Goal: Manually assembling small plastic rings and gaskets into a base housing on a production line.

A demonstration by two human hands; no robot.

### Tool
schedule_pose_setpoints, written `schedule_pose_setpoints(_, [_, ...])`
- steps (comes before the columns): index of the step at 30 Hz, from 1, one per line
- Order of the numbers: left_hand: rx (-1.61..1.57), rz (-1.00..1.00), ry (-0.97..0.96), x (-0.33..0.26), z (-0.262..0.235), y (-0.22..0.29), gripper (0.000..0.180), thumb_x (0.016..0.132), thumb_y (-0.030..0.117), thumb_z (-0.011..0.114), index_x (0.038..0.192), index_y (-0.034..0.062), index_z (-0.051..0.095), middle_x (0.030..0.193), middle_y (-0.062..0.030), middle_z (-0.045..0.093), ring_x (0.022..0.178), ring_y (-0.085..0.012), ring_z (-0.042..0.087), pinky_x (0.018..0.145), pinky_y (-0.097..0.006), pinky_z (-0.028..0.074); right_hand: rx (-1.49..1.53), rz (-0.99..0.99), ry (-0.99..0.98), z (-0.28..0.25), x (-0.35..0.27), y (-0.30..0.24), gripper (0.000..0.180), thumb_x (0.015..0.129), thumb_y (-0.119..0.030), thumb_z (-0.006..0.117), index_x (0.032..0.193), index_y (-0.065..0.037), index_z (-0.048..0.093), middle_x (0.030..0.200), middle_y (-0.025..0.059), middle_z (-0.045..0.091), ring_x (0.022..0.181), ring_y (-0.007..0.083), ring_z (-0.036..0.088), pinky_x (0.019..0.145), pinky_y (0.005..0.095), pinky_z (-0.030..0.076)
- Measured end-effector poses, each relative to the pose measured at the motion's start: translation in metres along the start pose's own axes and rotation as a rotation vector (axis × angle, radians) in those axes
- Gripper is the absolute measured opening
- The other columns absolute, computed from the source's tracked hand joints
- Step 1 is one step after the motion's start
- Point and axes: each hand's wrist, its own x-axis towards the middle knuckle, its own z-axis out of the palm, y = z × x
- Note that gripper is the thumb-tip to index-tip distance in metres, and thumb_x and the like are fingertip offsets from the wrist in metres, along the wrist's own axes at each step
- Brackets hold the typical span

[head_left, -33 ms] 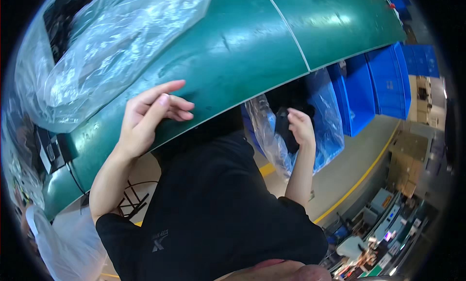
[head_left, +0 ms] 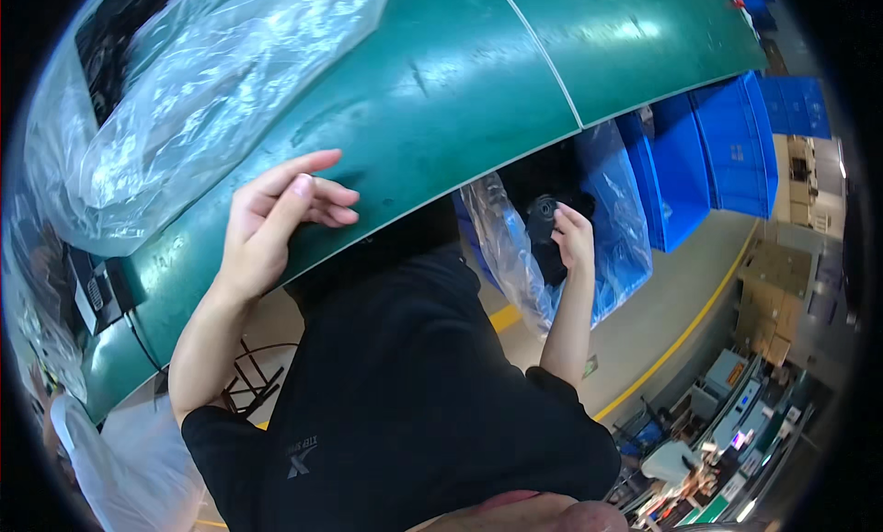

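Observation:
My left hand (head_left: 276,215) hovers over the front edge of the green tabletop (head_left: 441,109), palm turned inward. Its fingers are loosely curled and apart, with nothing between them. My right hand (head_left: 574,236) is over a blue bin (head_left: 635,270) lined with a clear plastic bag (head_left: 497,224), below the table edge on the right. Its fingertips pinch the edge of a black part with a round, ringed face (head_left: 542,207). Other dark pieces lie in the bag beneath it, too dark to tell apart.
A large clear plastic bag (head_left: 239,81) with black contents covers the table's far left. Several blue bins (head_left: 731,150) stand right of the lined bin. A small black device (head_left: 106,293) with a cable sits at the left table end. Cardboard boxes (head_left: 771,293) are stacked at right.
The round face of the black part at my right hand now shows more plainly. My left hand has shifted very slightly left with the view.

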Motion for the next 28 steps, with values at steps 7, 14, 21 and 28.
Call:
schedule_pose_setpoints(7, [0.034, -0.025, 0.113, 0.001, 0.006, -0.005, 0.039, 0.097, 0.023, 0.041, 0.122, -0.0063, 0.046, 0.092, -0.012, 0.062, 0.08, -0.0175, 0.063, 0.075, -0.028, 0.05, -0.005, 0.258, 0.736, -0.135, 0.063, 0.191, 0.021, 0.083, -0.018, 0.062, 0.101, -0.007, 0.063, 0.072, 0.0021, 0.059, 0.051, 0.0107, 0.05, 0.044, 0.0288, 0.044])
schedule_pose_setpoints(14, [0.046, -0.011, 0.104, 0.007, 0.007, -0.01, 0.038, 0.097, 0.023, 0.041, 0.122, -0.0049, 0.046, 0.091, -0.0114, 0.062, 0.077, -0.0159, 0.062, 0.072, -0.027, 0.05, 0.051, 0.484, 0.807, -0.16, 0.054, 0.195, 0.031, 0.082, -0.021, 0.062, 0.108, -0.003, 0.058, 0.087, 0.0089, 0.063, 0.071, 0.0184, 0.062, 0.054, 0.0305, 0.046])
schedule_pose_setpoints(21, [0.039, -0.009, 0.093, 0.002, 0.0, -0.001, 0.032, 0.096, 0.015, 0.043, 0.12, -0.0047, 0.049, 0.092, -0.0143, 0.063, 0.081, -0.0178, 0.063, 0.074, -0.028, 0.051, 0.151, 0.055, 0.203, -0.049, 0.017, 0.01, 0.026, 0.087, -0.018, 0.058, 0.108, -0.003, 0.059, 0.09, 0.0079, 0.066, 0.073, 0.0138, 0.062, 0.063, 0.0241, 0.05])
schedule_pose_setpoints(28, [0.021, -0.004, -0.009, -0.002, -0.016, 0.006, 0.032, 0.094, 0.016, 0.047, 0.121, -0.002, 0.05, 0.095, -0.0131, 0.064, 0.081, -0.0174, 0.063, 0.077, -0.03, 0.051, -0.328, -0.517, -0.656, 0.077, -0.071, -0.181, 0.032, 0.082, -0.013, 0.062, 0.107, 0.006, 0.058, 0.081, 0.0147, 0.065, 0.076, 0.0214, 0.063, 0.074, 0.0317, 0.049])
